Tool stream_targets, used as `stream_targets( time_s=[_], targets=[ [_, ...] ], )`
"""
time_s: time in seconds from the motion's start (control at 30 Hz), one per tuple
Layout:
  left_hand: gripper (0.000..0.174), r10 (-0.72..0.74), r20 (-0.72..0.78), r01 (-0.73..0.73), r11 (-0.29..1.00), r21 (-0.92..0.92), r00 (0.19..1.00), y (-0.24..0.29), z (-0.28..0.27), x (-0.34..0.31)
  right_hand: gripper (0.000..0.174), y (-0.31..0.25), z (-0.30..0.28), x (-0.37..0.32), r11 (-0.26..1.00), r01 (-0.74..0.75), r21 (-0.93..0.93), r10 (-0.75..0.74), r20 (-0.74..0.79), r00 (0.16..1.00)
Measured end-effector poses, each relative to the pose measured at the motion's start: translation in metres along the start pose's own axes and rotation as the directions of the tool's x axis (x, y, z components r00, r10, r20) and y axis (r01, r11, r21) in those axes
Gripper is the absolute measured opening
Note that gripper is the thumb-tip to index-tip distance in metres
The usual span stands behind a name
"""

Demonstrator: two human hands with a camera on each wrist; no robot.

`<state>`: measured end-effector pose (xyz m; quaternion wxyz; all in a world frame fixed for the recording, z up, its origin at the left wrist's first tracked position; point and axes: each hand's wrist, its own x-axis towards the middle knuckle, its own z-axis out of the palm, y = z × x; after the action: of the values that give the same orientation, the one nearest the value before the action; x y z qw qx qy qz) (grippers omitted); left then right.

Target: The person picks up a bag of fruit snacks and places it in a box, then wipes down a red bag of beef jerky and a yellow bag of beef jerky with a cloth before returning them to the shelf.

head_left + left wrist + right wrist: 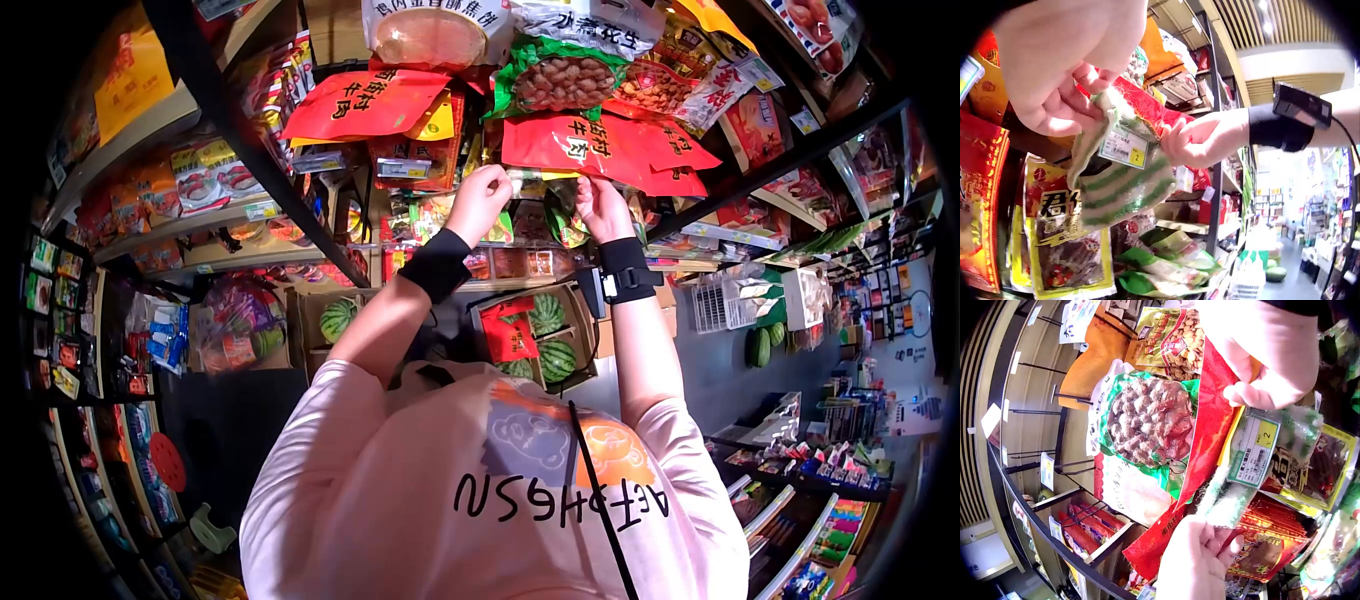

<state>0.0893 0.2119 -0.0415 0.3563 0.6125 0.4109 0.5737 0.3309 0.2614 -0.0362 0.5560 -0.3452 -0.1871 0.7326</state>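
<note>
A green-and-white striped cloth (1125,194) stretches between my hands, around a price tag (1124,147) whose printed face stays uncovered. My left hand (480,195) pinches one end of the cloth, with fingers bent, as the left wrist view shows. At the cloth's other end, my right hand (603,207) grips its upper edge with curled fingers, next to the tag. Just beyond both hands hangs a red packet (590,145), its lower edge close to my right fingertips (1232,394). The head view shows little of the cloth.
A bag of brown nuts (1150,422) and another red packet (365,105) hang on the rack. Lower packets (1069,237) hang beneath the cloth. Black posts (255,150) flank the rack. Boxes of watermelons (557,360) stand below, in front of my body.
</note>
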Motion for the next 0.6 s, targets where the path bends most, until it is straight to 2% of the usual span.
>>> stream_targets(
  time_s=[0.07,0.13,0.23,0.33,0.37,0.47,0.53,0.6],
  targets=[
    [0.013,-0.049,0.013,0.050,0.986,-0.157,0.999,-0.003,0.000,-0.001,0.016,0.003,-0.002,0.004,1.000,0.024,0.015,-0.023,-0.040,0.999],
    [0.014,-0.072,0.021,0.074,0.986,-0.149,0.997,-0.010,-0.003,-0.004,0.017,0.006,-0.005,0.007,0.999,0.025,0.046,-0.022,-0.058,0.998],
    [0.015,0.009,-0.015,-0.010,0.991,-0.131,1.000,0.000,-0.014,-0.015,0.020,0.008,-0.001,0.006,0.997,0.071,0.028,-0.069,-0.077,0.995],
    [0.014,0.131,0.039,-0.129,0.990,-0.050,0.991,0.011,-0.030,-0.027,0.020,0.010,0.004,0.003,0.994,0.106,-0.007,-0.107,-0.085,0.991],
    [0.014,0.189,0.065,-0.192,0.980,0.049,0.980,0.022,-0.038,-0.032,0.020,0.010,0.005,0.004,0.993,0.119,-0.025,-0.120,-0.082,0.989],
    [0.014,-0.069,0.192,0.087,0.993,-0.085,0.979,0.037,-0.063,-0.060,0.019,0.010,0.004,0.003,0.991,0.133,-0.032,-0.135,-0.086,0.987],
    [0.011,0.123,0.115,-0.118,0.992,-0.055,0.986,0.052,-0.078,-0.078,0.019,0.011,0.006,0.001,0.990,0.134,-0.034,-0.136,-0.095,0.986],
    [0.007,0.092,0.301,-0.052,0.989,-0.138,0.949,0.071,-0.106,-0.080,0.018,0.011,0.007,-0.002,0.991,0.135,-0.026,-0.136,-0.085,0.987]
  ],
)
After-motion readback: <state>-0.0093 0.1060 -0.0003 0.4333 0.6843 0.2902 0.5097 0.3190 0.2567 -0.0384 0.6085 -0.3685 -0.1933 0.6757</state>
